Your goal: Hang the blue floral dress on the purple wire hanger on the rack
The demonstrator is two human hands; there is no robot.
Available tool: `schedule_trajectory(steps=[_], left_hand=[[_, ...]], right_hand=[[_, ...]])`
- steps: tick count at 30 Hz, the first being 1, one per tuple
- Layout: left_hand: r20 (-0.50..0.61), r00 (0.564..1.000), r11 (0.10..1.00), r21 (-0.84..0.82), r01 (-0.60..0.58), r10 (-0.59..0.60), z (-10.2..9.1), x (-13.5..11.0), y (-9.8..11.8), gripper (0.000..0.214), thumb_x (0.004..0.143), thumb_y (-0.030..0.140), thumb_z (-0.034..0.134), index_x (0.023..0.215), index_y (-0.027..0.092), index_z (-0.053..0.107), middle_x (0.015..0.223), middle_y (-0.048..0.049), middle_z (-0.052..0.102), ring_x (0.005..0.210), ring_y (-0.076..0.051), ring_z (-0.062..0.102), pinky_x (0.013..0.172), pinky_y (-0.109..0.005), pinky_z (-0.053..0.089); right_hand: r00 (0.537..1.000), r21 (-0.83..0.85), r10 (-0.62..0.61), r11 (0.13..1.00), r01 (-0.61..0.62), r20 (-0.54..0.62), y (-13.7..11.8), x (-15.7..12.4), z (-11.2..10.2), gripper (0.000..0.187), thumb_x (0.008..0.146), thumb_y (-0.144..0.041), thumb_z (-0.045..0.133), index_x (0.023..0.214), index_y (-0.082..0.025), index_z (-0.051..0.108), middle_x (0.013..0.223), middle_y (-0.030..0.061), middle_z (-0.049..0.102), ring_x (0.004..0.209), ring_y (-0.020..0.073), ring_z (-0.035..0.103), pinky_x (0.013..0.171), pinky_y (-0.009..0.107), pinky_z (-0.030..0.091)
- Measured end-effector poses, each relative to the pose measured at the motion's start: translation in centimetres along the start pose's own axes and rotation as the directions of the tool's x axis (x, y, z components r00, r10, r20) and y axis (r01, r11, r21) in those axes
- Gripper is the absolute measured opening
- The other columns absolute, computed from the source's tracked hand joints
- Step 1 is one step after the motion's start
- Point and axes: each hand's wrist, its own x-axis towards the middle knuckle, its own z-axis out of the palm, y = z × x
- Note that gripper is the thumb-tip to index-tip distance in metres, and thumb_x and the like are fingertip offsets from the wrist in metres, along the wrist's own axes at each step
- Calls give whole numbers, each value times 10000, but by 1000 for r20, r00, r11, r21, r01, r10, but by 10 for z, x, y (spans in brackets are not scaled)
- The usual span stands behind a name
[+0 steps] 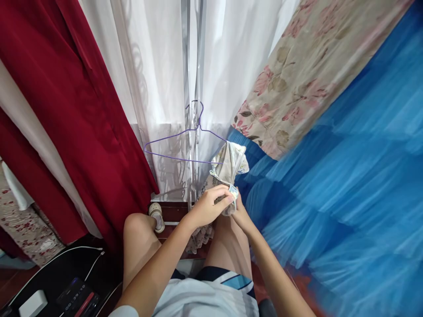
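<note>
A purple wire hanger point(172, 158) hangs by its hook from a metal rack upright in front of me. A light garment with a blue-and-yellow patterned trim point(228, 165) is over the hanger's right end; the left end is bare. My left hand point(209, 206) is closed, pinching the garment's trimmed edge between thumb and fingers. On the other side of the cloth, my right hand point(240, 215) grips the garment too, its fingertips partly hidden behind the fabric. The garment's lower part drops between my knees.
Red curtains point(76, 114) hang at left and white sheer curtains point(158, 57) behind the metal rack point(193, 176). At right are a floral cloth point(277, 105) and a blue ruffled tulle dress point(346, 189). A black seat or table point(76, 268) with a cable and a white box point(33, 304) stands lower left.
</note>
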Motion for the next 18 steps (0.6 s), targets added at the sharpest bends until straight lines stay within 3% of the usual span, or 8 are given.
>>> schedule_trajectory(steps=[2,4,8,9,12,13,15,18], left_hand=[[4,1000,1000,1,16,-16,-2,-2,0,253,978,340,473,874,175,634,978,-75,619,979,-202,593,936,-318,431],[-14,999,999,2,37,-37,-4,-5,-1,254,977,351,477,889,176,639,990,-79,631,993,-208,594,942,-324,432],[-24,999,999,-14,47,-47,0,-6,-7,256,974,358,484,918,182,660,1019,-85,650,1045,-218,589,981,-339,423],[-9,999,999,-15,46,-46,2,-5,-8,258,973,362,486,917,185,665,1015,-84,651,1049,-217,588,988,-342,421],[-1,999,999,-6,49,-49,6,-5,-12,246,957,397,514,972,211,675,1071,-89,631,1106,-225,564,1029,-357,400],[-23,998,998,-6,59,-59,4,-6,-14,254,943,416,537,1059,229,664,1142,-95,611,1165,-231,537,1062,-366,377],[-33,994,994,-54,98,-100,-4,-11,-21,399,930,468,544,1275,269,569,1278,-101,554,1278,-237,467,1114,-382,326],[179,966,956,-195,219,-185,-21,-31,-36,522,954,564,432,1368,251,494,1293,-105,562,1259,-248,490,1079,-389,358]], right_hand=[[988,52,127,991,-123,-85,17,5,-6,1097,718,-557,716,1567,-224,105,1571,168,317,1409,342,373,1120,507,348],[979,65,185,982,-180,-86,22,6,-10,1040,707,-590,722,1549,-246,217,1541,144,385,1421,342,358,1134,519,326],[984,111,135,983,-148,120,1,0,-5,685,825,-673,574,1369,-257,540,1414,93,557,1398,301,398,1144,484,316],[973,171,141,970,-172,180,-7,-3,-2,661,859,-717,476,1314,-253,591,1351,96,610,1362,297,446,1112,473,363],[919,354,222,873,-337,327,-32,-14,5,828,849,-830,219,1153,-217,686,1102,145,717,1170,324,607,917,456,508],[896,383,234,842,-381,377,-38,-17,6,835,838,-840,229,1106,-207,703,1026,152,728,1092,328,644,853,443,529],[846,385,205,820,-423,493,-48,-22,5,666,820,-772,467,1048,-197,713,929,129,728,948,300,682,772,387,533],[726,322,119,840,-438,677,-56,-28,0,430,653,-423,841,985,-181,712,850,52,698,747,196,653,671,271,484]])
